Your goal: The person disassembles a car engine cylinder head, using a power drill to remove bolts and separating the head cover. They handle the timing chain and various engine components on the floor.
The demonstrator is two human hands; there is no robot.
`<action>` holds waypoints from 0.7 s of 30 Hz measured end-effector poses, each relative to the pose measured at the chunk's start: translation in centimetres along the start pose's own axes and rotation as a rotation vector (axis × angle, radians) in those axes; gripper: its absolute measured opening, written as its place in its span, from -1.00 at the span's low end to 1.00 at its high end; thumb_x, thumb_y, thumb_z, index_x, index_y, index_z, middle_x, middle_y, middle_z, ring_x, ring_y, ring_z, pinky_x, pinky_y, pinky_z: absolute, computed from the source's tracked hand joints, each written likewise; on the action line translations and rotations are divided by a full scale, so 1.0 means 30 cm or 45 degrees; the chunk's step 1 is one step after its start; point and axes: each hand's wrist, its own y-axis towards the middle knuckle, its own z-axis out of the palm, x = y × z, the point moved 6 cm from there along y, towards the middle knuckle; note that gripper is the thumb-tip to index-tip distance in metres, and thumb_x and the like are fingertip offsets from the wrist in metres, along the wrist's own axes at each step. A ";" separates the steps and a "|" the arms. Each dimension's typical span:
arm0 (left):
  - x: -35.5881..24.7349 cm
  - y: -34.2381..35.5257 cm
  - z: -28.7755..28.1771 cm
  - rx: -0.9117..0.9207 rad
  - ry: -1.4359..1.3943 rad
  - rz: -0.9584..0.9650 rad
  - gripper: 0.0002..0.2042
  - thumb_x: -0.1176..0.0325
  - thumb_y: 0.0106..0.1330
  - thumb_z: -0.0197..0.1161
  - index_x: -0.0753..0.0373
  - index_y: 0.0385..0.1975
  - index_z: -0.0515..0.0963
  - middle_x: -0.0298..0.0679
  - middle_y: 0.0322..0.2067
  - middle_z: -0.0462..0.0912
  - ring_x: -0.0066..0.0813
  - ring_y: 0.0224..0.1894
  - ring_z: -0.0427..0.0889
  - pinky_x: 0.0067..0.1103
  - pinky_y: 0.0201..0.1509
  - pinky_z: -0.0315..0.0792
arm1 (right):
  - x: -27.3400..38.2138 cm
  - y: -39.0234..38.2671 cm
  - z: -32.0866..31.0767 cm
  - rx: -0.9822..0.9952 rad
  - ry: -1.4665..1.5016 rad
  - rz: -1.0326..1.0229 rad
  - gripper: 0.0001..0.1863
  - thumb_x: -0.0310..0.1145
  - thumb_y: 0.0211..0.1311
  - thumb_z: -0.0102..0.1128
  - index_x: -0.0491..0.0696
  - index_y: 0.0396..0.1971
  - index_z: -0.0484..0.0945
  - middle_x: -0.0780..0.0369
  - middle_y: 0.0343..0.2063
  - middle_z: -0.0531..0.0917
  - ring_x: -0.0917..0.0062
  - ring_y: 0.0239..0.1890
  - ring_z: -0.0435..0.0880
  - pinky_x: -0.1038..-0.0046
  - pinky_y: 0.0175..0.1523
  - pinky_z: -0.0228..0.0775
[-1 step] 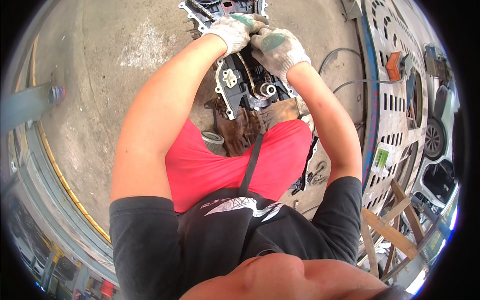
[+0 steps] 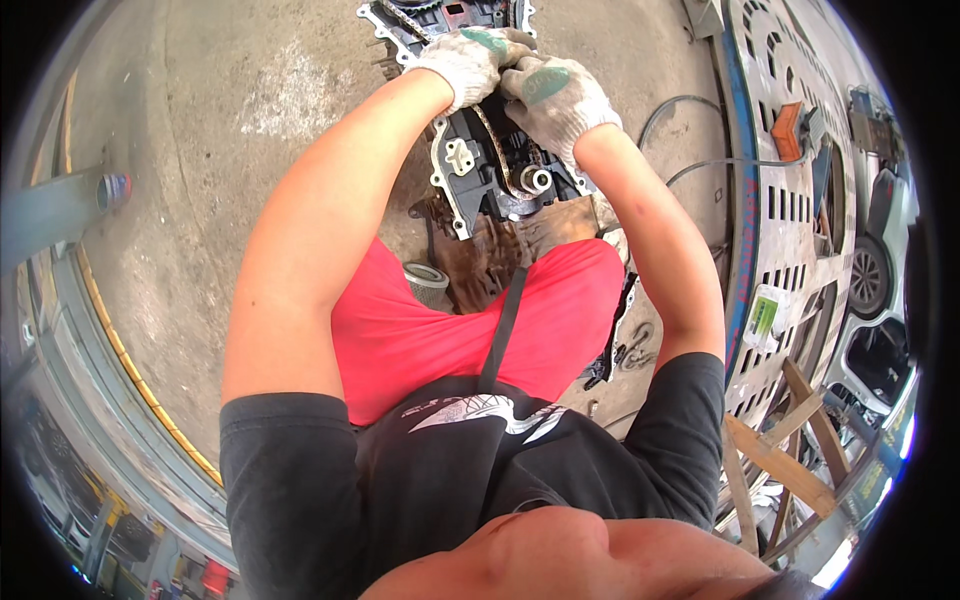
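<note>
An engine (image 2: 450, 200) with its chain end uncovered lies on the floor beyond my knees. Both of my hands wear pale knitted work gloves with green patches, and they meet over the engine's middle. My left hand (image 2: 474, 64) reaches in from the left with bent fingers. Against its fingertips, my right hand (image 2: 556, 100) is curled too. Whatever lies between the fingers is hidden. Below the hands a timing chain (image 2: 492, 138) runs down to a round metal shaft end (image 2: 537, 180). At the engine's far end, part of another chain (image 2: 405, 18) shows.
Oil-stained cardboard (image 2: 565, 228) lies under the engine's near end. A round filter element (image 2: 427, 285) stands beside my left knee. To the right runs a slotted metal platform (image 2: 790, 205) with an orange block (image 2: 788, 130) and a cable (image 2: 700, 163). A grey post (image 2: 60, 210) juts in at left.
</note>
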 end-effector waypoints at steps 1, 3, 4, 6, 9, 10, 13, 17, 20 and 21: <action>-0.002 0.001 -0.003 0.018 -0.013 -0.013 -0.55 0.40 0.46 0.14 -0.06 0.33 0.63 -0.39 0.45 0.55 -0.20 0.45 0.55 -0.34 0.53 0.42 | -0.009 -0.007 0.005 -0.013 0.028 -0.011 -0.77 -0.23 0.32 0.39 0.00 -0.10 0.72 0.14 -0.09 0.79 0.17 0.03 0.76 0.14 0.14 0.61; -0.002 0.001 -0.004 0.026 0.003 -0.002 -0.54 0.39 0.46 0.13 -0.07 0.33 0.63 -0.39 0.46 0.54 -0.20 0.45 0.54 -0.34 0.54 0.42 | -0.009 -0.013 0.002 -0.058 0.070 -0.011 -0.76 -0.23 0.32 0.40 0.01 -0.10 0.73 0.13 -0.10 0.78 0.15 0.01 0.77 0.13 0.14 0.61; -0.002 0.002 -0.005 0.031 0.010 0.003 -0.54 0.39 0.46 0.13 -0.07 0.33 0.63 -0.39 0.46 0.54 -0.20 0.46 0.54 -0.34 0.54 0.41 | -0.006 -0.020 -0.005 -0.090 0.082 0.008 -0.76 -0.22 0.31 0.40 0.01 -0.10 0.73 0.13 -0.10 0.78 0.15 0.00 0.77 0.13 0.14 0.61; 0.001 0.002 0.000 0.016 0.007 -0.008 -0.54 0.39 0.46 0.14 -0.07 0.33 0.63 -0.40 0.47 0.54 -0.20 0.46 0.54 -0.34 0.54 0.42 | -0.006 -0.029 -0.005 -0.120 0.102 0.021 -0.75 -0.21 0.31 0.41 0.01 -0.10 0.74 0.13 -0.11 0.78 0.14 -0.01 0.77 0.12 0.12 0.61; 0.016 0.003 0.007 -0.001 -0.002 -0.025 -0.55 0.39 0.47 0.13 -0.08 0.32 0.64 -0.40 0.47 0.53 -0.20 0.45 0.54 -0.35 0.53 0.42 | -0.004 -0.015 -0.011 -0.054 0.075 0.040 -0.73 -0.18 0.33 0.42 0.03 -0.07 0.75 0.15 -0.08 0.78 0.15 0.01 0.78 0.13 0.13 0.63; 0.022 0.002 0.009 -0.006 -0.004 -0.030 -0.55 0.39 0.47 0.13 -0.08 0.32 0.64 -0.40 0.47 0.53 -0.20 0.45 0.54 -0.35 0.53 0.43 | 0.002 -0.003 -0.017 0.014 0.033 0.071 -0.72 -0.17 0.34 0.42 0.05 -0.04 0.77 0.17 -0.03 0.78 0.16 0.03 0.78 0.14 0.15 0.64; 0.031 0.004 0.021 -0.001 0.054 0.032 -0.56 0.37 0.49 0.13 -0.08 0.33 0.63 -0.40 0.48 0.53 -0.20 0.45 0.54 -0.35 0.53 0.43 | 0.008 0.003 -0.014 0.034 0.001 0.058 -0.71 -0.14 0.36 0.41 0.07 -0.01 0.78 0.19 0.01 0.78 0.18 0.08 0.77 0.15 0.18 0.65; 0.001 -0.003 -0.001 -0.019 0.062 -0.029 -0.56 0.35 0.52 0.11 -0.09 0.36 0.62 -0.34 0.43 0.58 -0.16 0.40 0.60 -0.35 0.49 0.47 | -0.006 -0.015 -0.015 -0.214 0.056 -0.120 -0.73 -0.13 0.34 0.41 -0.02 -0.17 0.73 0.13 -0.13 0.77 0.12 -0.05 0.77 0.10 0.03 0.63; 0.006 0.001 -0.003 0.006 -0.018 -0.071 -0.55 0.33 0.49 0.16 -0.09 0.36 0.62 -0.33 0.40 0.61 -0.16 0.39 0.61 -0.35 0.48 0.48 | -0.016 0.000 -0.011 -0.087 0.034 -0.184 -0.73 -0.16 0.35 0.41 -0.02 -0.14 0.72 0.13 -0.11 0.75 0.13 -0.02 0.76 0.11 0.08 0.63; 0.009 0.000 -0.004 0.011 -0.009 -0.083 -0.55 0.32 0.48 0.17 -0.09 0.36 0.62 -0.33 0.40 0.61 -0.17 0.39 0.61 -0.35 0.48 0.48 | -0.019 -0.002 -0.011 -0.095 0.031 -0.196 -0.73 -0.17 0.35 0.40 -0.02 -0.11 0.72 0.13 -0.10 0.75 0.13 0.00 0.76 0.11 0.10 0.62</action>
